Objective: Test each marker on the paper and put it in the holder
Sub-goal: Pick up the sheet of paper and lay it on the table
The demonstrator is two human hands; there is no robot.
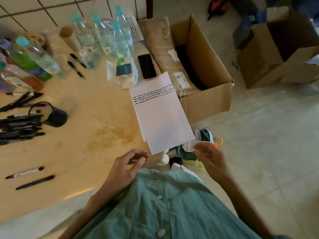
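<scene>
Left hand (128,167): fingers loosely curled, empty.
Right hand (208,156): fingers relaxed, empty.
Paper (162,118): just beyond both.

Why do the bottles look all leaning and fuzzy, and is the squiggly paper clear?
In the head view, the wide-angle lens bends things near the edges, so the water bottles fan outward and look soft; the left edge with the pile of markers is blurry too; the paper near the middle is sharp, its black squiggles easy to see; soft light gives only faint shadows on the table.

Head camera looks steeply down, close over table (96,107) edge and floor (259,152)
</scene>
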